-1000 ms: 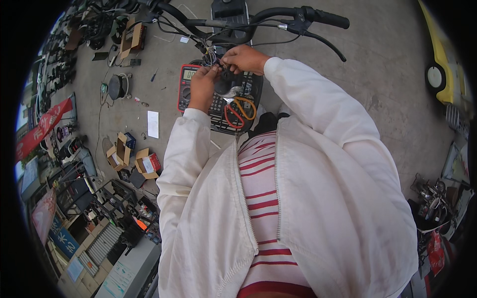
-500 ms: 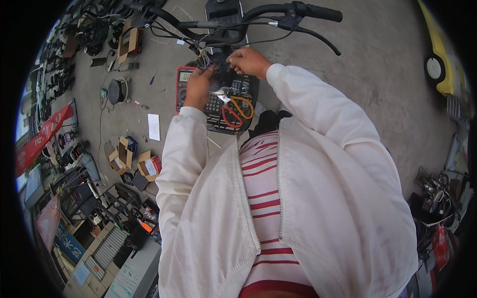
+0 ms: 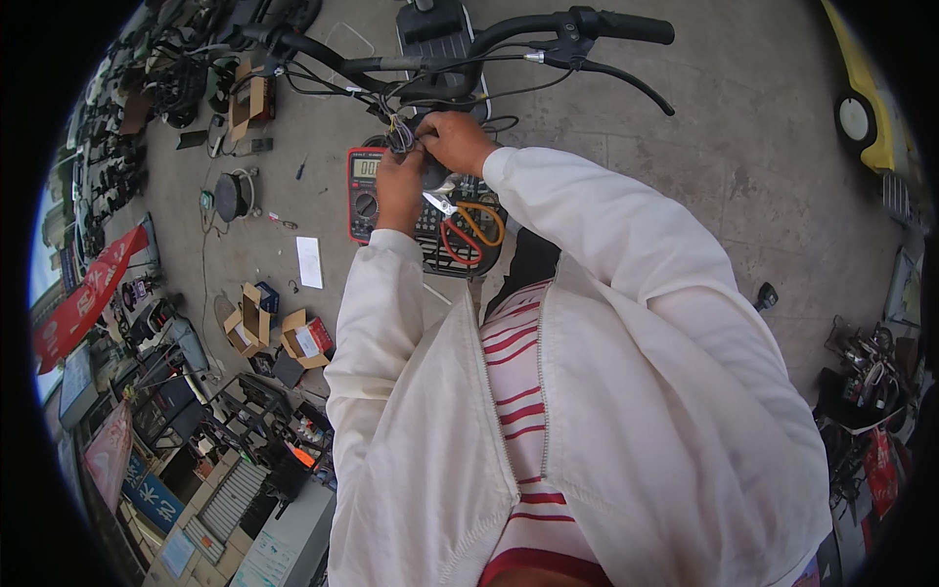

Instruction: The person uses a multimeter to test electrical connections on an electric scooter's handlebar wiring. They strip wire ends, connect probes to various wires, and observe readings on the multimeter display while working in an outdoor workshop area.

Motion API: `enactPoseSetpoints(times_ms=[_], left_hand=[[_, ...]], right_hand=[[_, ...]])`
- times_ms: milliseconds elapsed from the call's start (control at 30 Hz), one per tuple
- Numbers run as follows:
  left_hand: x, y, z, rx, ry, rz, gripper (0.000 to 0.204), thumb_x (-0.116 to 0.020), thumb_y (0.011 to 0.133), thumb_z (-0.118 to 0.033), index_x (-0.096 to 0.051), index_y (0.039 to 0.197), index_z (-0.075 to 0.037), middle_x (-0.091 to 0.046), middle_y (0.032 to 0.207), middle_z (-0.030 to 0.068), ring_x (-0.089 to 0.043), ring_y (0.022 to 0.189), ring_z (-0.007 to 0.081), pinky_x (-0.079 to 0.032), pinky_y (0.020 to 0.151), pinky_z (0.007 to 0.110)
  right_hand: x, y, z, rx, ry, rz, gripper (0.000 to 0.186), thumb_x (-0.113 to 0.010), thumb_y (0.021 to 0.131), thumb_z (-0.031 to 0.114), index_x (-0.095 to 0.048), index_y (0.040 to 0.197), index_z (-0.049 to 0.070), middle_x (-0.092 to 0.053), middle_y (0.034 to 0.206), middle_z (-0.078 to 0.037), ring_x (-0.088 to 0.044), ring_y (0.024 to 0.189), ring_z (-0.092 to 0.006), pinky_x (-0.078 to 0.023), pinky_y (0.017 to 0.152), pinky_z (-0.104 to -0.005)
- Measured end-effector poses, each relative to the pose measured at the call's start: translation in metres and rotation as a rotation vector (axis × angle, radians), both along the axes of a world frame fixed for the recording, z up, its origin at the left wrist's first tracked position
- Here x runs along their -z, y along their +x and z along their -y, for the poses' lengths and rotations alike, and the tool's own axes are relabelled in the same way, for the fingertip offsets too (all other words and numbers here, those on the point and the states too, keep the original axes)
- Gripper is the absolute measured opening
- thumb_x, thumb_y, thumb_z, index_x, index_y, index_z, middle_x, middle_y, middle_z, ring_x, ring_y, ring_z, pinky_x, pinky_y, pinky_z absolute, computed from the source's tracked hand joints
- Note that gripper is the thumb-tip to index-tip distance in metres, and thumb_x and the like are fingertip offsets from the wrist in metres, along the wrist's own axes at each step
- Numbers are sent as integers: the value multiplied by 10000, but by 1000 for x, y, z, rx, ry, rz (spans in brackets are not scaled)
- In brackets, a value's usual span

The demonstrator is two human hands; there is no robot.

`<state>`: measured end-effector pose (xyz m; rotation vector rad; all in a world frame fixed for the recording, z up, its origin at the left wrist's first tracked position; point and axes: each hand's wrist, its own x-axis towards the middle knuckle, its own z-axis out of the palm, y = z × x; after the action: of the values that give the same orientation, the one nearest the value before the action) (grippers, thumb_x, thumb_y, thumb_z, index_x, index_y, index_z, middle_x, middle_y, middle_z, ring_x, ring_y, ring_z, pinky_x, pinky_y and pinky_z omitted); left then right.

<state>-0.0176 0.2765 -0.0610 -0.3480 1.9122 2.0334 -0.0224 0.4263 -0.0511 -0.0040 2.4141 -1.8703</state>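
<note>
A bundle of thin coloured wires (image 3: 399, 135) hangs below the bent black handlebar (image 3: 474, 54). My left hand (image 3: 399, 191) is closed round its lower end, fingers pointing up. From the right, my right hand (image 3: 455, 142) pinches at the same wires, its fingertips beside the left thumb; the exact wire between them is too small to tell. A red multimeter (image 3: 362, 181) with a lit display stands just left of my left hand. Below the hands, scissors (image 3: 471, 227) with orange and red handles lie open on a black wire rack (image 3: 445, 262).
A brake lever (image 3: 626, 76) juts out right of the handlebar. On the concrete floor to the left lie a white sheet (image 3: 309, 262), open cardboard boxes (image 3: 256, 318) and a black reel (image 3: 233, 196). A yellow vehicle (image 3: 866, 108) stands far right.
My right hand has moved left and down, from apart to meeting my left hand at the wires. The left hand stays at the bundle. The view has shifted slightly.
</note>
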Motion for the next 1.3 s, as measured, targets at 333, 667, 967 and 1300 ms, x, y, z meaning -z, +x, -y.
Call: enactPoseSetpoints(times_ms=[333,667,967,1300], left_hand=[[3,-2,0,-39,-172,-61,154,-589,873,-53,-574,1002,31,-658,925,95,-645,777,160,-519,741,266],[2,5,-11,-74,-213,-157,113,-561,906,-75,-543,990,-3,-637,879,53,-603,781,126,-474,697,242],[-8,15,-12,-109,-314,-190,82,-530,908,-89,-526,920,-8,-615,810,40,-543,695,108,-426,637,248],[-29,15,-10,-19,-606,-280,219,-568,863,-131,-562,965,63,-655,839,138,-614,742,208,-464,682,317]], right_hand=[[10,-10,-4,-2,99,-148,153,-612,764,149,-661,833,21,-655,822,-169,-623,800,-357,-490,729,-423],[47,17,-36,404,122,65,290,-612,847,238,-602,1025,9,-638,919,-160,-624,815,-297,-482,737,-377],[17,6,-52,61,-336,336,289,-552,905,187,-567,1152,39,-577,826,-23,-526,701,-92,-448,630,-245],[-69,31,-81,-414,89,-43,291,-652,855,194,-566,1089,44,-614,829,-113,-585,758,-203,-462,734,-335]])
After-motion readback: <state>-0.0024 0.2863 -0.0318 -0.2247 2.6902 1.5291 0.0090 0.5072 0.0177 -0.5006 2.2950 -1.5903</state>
